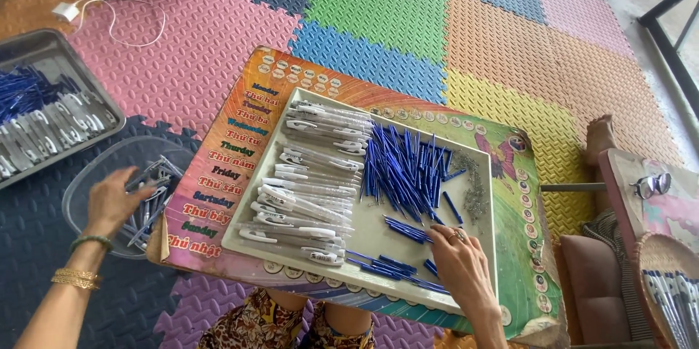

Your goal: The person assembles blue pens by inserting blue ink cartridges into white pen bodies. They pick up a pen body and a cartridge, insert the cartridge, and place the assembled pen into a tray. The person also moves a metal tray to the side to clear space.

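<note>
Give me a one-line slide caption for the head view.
Left hand in clear bin of pens; right hand on blue refills in white tray.

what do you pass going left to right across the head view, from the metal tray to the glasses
metal tray → left hand in the clear tub → white pen bodies → blue refills → right hand → little springs → glasses
</note>
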